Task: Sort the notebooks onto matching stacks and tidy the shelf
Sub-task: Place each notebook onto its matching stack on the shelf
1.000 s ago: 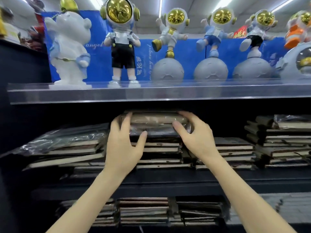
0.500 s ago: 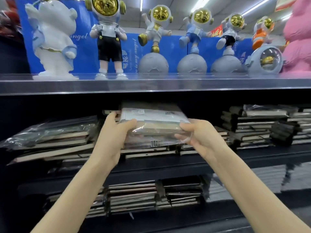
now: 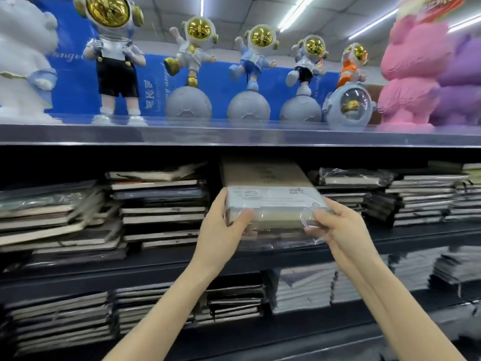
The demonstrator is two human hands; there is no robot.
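A bundle of brown notebooks wrapped in clear plastic [image 3: 270, 201] hangs in front of the middle shelf [image 3: 166, 259]. My left hand [image 3: 221, 230] grips its left end and my right hand [image 3: 338, 225] grips its right end. Left of the bundle stands a tidy stack of dark notebooks [image 3: 158, 207], and further left a slumped, tilted stack [image 3: 57, 220]. To the right are more stacks of notebooks [image 3: 416, 199], one topped by a plastic-wrapped notebook [image 3: 351, 177]. What lies under the bundle is hidden.
A clear-fronted upper shelf [image 3: 234, 134] just above carries astronaut figurines [image 3: 114, 56], a white bear [image 3: 23, 61] and a pink bear [image 3: 411, 71]. The lower shelf [image 3: 286, 332] holds further notebook stacks, dark on the left and pale on the right.
Both hands took the wrapped bundle off the top of the middle stack, pulled it out from the shelf and carried it to the right, in front of a gap between stacks.
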